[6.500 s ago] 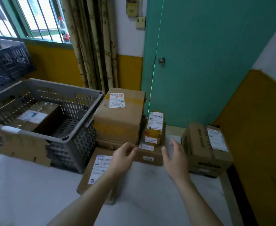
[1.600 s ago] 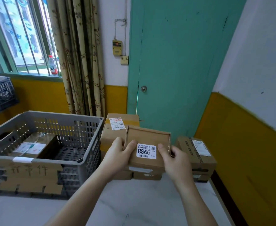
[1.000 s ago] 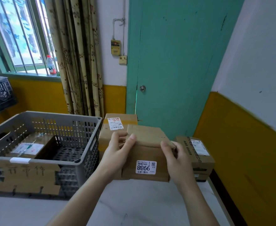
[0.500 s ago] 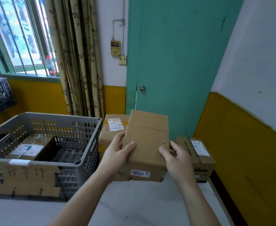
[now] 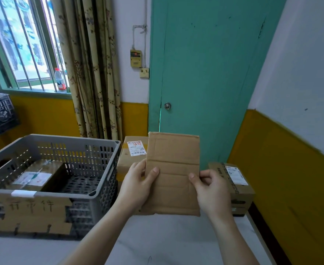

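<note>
A small brown cardboard box (image 5: pixel 173 165) is held up in front of me above the white table (image 5: pixel 176 238), its plain, creased face toward me and no label showing. My left hand (image 5: pixel 138 184) grips its left edge with the thumb across the front. On the right edge, my right hand (image 5: pixel 210 190) holds it the same way, thumb on the front and fingers behind.
A grey plastic crate (image 5: pixel 65 148) with a cardboard sign on its front stands at the left, a labelled parcel (image 5: pixel 35 176) inside. A larger labelled box (image 5: pixel 132 152) sits behind my hands, another box (image 5: pixel 235 180) at the right by the yellow wall. A teal door (image 5: pixel 205 73) is beyond.
I have lifted the box off the pile and kept tipping it forward; the 9988 label slid down its face and out of sight, leaving the plain side toward me.
</note>
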`<state>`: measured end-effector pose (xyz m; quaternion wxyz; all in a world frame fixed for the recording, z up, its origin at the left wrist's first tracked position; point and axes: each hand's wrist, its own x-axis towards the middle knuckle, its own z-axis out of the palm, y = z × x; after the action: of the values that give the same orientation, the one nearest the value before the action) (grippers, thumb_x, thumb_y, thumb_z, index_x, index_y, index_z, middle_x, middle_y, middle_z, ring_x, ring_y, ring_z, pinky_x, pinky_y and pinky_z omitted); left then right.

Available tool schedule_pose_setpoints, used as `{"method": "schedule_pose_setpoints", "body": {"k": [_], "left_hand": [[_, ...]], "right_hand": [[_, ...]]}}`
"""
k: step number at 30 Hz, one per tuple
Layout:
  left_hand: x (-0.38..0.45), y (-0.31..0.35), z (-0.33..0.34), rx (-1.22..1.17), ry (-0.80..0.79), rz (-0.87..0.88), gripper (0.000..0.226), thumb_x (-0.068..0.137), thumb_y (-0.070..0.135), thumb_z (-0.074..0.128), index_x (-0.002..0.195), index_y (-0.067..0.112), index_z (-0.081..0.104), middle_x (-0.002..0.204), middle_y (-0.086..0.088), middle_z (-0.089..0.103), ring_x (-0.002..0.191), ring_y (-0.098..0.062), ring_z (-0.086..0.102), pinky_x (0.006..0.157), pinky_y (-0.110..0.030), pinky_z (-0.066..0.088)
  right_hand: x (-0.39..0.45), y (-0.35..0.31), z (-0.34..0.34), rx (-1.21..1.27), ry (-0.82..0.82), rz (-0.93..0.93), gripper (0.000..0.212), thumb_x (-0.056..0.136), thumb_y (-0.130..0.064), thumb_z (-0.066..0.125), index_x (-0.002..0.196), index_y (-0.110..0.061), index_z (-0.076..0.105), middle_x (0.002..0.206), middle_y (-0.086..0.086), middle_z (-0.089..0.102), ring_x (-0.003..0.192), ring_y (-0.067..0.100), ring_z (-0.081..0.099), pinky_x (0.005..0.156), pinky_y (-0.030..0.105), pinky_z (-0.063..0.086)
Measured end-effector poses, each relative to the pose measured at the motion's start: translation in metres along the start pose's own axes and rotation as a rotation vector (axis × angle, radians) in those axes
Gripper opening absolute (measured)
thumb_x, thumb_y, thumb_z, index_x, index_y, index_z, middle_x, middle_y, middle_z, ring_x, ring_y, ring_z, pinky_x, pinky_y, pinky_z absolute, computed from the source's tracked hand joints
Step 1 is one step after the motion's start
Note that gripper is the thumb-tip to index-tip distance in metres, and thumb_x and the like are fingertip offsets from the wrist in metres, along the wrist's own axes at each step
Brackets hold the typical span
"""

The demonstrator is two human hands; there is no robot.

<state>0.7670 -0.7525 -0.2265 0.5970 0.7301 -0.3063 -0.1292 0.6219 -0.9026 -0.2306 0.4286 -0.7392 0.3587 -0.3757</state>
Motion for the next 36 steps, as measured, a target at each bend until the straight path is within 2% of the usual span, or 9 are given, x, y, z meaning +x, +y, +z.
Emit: {"method": "schedule_pose_setpoints", "body": {"k": [3, 6, 9, 13, 19, 22, 28, 32, 36], "left_hand": [[0.003, -0.002, -0.003, -0.011, 0.003, -0.020, 0.028, 0.099, 0.038, 0.065, 0.126, 0.033, 0.066, 0.125, 0.007, 0.068, 0.111, -0.011, 0.068, 0.095, -0.037, 0.058], [0.006, 0.001, -0.004, -0.036, 0.052, -0.058, 0.028, 0.091, 0.055, 0.069, 0.110, 0.036, 0.062, 0.102, 0.021, 0.074, 0.090, 0.005, 0.070, 0.069, -0.015, 0.056], [0.008, 0.000, -0.002, 0.037, 0.115, -0.022, 0.028, 0.092, 0.058, 0.065, 0.100, 0.032, 0.061, 0.090, 0.021, 0.073, 0.083, 0.011, 0.066, 0.059, -0.011, 0.048], [0.008, -0.007, -0.001, 0.013, 0.076, 0.008, 0.022, 0.095, 0.045, 0.068, 0.095, 0.024, 0.061, 0.093, 0.027, 0.073, 0.082, 0.006, 0.070, 0.060, -0.010, 0.050], [0.010, -0.004, -0.012, -0.079, -0.011, -0.036, 0.069, 0.071, 0.070, 0.079, 0.123, 0.029, 0.059, 0.107, 0.013, 0.076, 0.095, -0.005, 0.074, 0.080, -0.033, 0.063], [0.007, -0.002, -0.010, 0.006, -0.018, 0.077, 0.052, 0.080, 0.065, 0.070, 0.126, 0.044, 0.062, 0.116, 0.019, 0.072, 0.103, 0.000, 0.069, 0.088, -0.030, 0.061], [0.006, -0.001, -0.005, -0.032, -0.016, 0.082, 0.035, 0.091, 0.045, 0.070, 0.124, 0.034, 0.068, 0.120, 0.007, 0.073, 0.110, -0.015, 0.070, 0.093, -0.043, 0.060], [0.002, 0.013, -0.004, -0.116, -0.004, -0.031, 0.040, 0.082, 0.079, 0.052, 0.097, 0.045, 0.065, 0.098, 0.027, 0.071, 0.093, 0.011, 0.065, 0.065, -0.010, 0.052], [0.008, 0.017, 0.001, -0.074, 0.055, -0.135, 0.048, 0.090, 0.073, 0.054, 0.094, 0.026, 0.060, 0.094, 0.012, 0.067, 0.089, -0.003, 0.063, 0.065, -0.026, 0.042]], "right_hand": [[0.000, 0.001, 0.001, -0.002, -0.008, 0.001, 0.015, 0.088, -0.032, 0.081, 0.089, -0.026, 0.067, 0.083, -0.017, 0.069, 0.082, -0.006, 0.066, 0.068, 0.014, 0.046], [0.001, -0.006, 0.002, -0.001, -0.091, -0.009, 0.012, 0.091, -0.047, 0.073, 0.090, -0.036, 0.067, 0.080, -0.012, 0.074, 0.079, 0.001, 0.068, 0.070, 0.028, 0.053], [0.001, -0.004, 0.004, -0.075, -0.147, -0.082, 0.041, 0.095, -0.053, 0.064, 0.073, -0.018, 0.070, 0.063, 0.000, 0.068, 0.061, 0.013, 0.062, 0.055, 0.030, 0.040], [0.000, 0.001, 0.003, -0.100, -0.138, -0.103, 0.049, 0.097, -0.047, 0.063, 0.075, -0.005, 0.069, 0.066, 0.008, 0.067, 0.068, 0.027, 0.064, 0.057, 0.035, 0.042], [0.003, -0.015, -0.004, -0.100, -0.140, -0.022, 0.059, 0.084, -0.079, 0.051, 0.072, -0.023, 0.066, 0.070, -0.017, 0.069, 0.068, -0.001, 0.063, 0.057, 0.029, 0.042], [0.004, -0.020, -0.004, -0.211, -0.107, -0.104, 0.068, 0.082, -0.084, 0.040, 0.069, -0.020, 0.058, 0.062, -0.005, 0.063, 0.061, 0.007, 0.060, 0.051, 0.029, 0.037], [0.004, -0.019, -0.006, -0.324, -0.088, -0.232, 0.067, 0.087, -0.078, 0.032, 0.057, -0.020, 0.048, 0.051, -0.004, 0.052, 0.052, 0.015, 0.054, 0.047, 0.030, 0.030], [0.005, -0.018, -0.005, -0.232, -0.178, -0.073, 0.096, 0.081, -0.095, 0.012, 0.073, -0.017, 0.067, 0.066, -0.003, 0.068, 0.067, 0.008, 0.064, 0.063, 0.032, 0.052], [0.004, -0.019, -0.003, -0.160, -0.260, 0.085, 0.087, 0.075, -0.099, 0.016, 0.104, -0.031, 0.063, 0.096, -0.012, 0.068, 0.095, 0.013, 0.065, 0.089, 0.044, 0.056]]}}
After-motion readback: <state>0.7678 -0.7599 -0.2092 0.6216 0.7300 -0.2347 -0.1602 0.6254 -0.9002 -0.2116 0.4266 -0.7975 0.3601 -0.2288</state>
